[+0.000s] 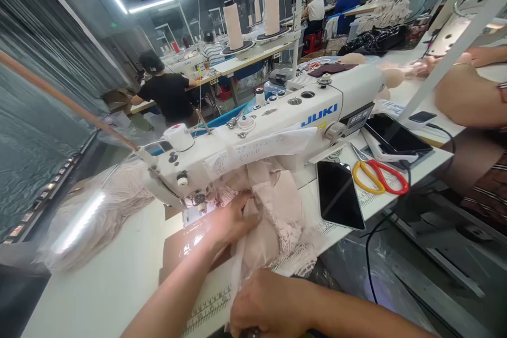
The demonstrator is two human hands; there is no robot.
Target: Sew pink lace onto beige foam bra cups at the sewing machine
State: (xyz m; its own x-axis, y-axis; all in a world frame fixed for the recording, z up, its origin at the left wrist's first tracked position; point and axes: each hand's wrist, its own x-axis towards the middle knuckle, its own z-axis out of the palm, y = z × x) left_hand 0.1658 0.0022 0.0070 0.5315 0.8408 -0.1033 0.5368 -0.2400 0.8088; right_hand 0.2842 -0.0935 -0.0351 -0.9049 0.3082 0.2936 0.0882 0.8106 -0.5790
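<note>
A pale pink lace-trimmed garment lies bunched on the bed of a white sewing machine, right of the lit needle area. My left hand rests over its left part, thumb and fingers closing on the fabric. Lower down, at the table's front edge, my right hand is curled closed around a sheer, pale strip of the same garment. Its fingertips are hidden beneath the hand. The presser foot stands just beyond my left hand; whether cloth lies under it I cannot tell.
A black phone and scissors with red and yellow handles lie to the right. Plastic-wrapped pale fabric is heaped on the left. A co-worker's arm is at the far right. Thread cones stand behind the machine.
</note>
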